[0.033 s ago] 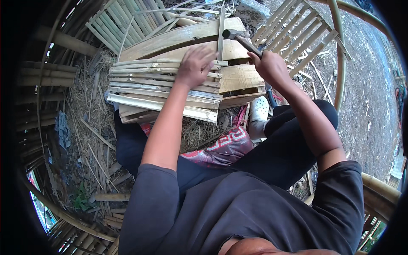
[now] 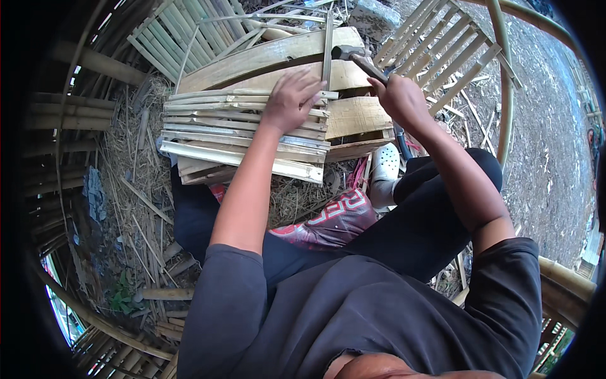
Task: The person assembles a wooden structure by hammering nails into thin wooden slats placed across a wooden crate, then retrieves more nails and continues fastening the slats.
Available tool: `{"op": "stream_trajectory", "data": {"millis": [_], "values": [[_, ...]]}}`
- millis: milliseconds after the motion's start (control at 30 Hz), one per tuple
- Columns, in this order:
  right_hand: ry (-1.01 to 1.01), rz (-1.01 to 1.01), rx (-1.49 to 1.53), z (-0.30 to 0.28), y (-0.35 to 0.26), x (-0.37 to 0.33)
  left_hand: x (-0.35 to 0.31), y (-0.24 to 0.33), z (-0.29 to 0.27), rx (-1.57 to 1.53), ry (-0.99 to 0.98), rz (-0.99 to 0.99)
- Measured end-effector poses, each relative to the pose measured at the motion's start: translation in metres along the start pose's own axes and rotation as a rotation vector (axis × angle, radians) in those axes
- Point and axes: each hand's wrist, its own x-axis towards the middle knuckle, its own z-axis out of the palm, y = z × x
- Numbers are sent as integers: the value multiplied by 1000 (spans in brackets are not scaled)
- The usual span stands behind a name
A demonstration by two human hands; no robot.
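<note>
My left hand (image 2: 290, 102) lies over the upper right part of a panel of pale bamboo slats (image 2: 214, 136), its fingers stretched out and apart. A narrow upright strip (image 2: 327, 47) meets the panel's right end, close to my left fingertips. In my right hand (image 2: 406, 100) is a hammer (image 2: 369, 66), gripped by its wooden handle. The dark hammer head is raised at the upper right of the panel, beside the upright strip. Under the panel are thick wooden planks (image 2: 360, 117), which stick out to the right.
A slatted bamboo panel (image 2: 183, 35) stands at the far left, and another slatted frame (image 2: 445, 50) at the far right. Beyond the planks sits a concrete block (image 2: 374, 16). A curved bamboo pole (image 2: 505, 95) rises at the right. My shoe (image 2: 384, 165) is beside the planks.
</note>
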Motion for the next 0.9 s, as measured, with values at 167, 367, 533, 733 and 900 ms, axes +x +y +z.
{"op": "stream_trajectory", "data": {"millis": [167,367,533,733,900], "values": [[26,-2,11,32,4,9,1,-1,-2,-27,50,93],[-136,59,7,48,4,7,5,0,2,-355,-13,-88],[-356,-4,-116,31,-11,12,19,-9,3,-604,-209,-433],[-412,18,-100,21,-14,14,25,-3,19,-549,-97,-495],[-427,-20,-72,24,-6,18,26,2,22,-445,-96,-540]]}}
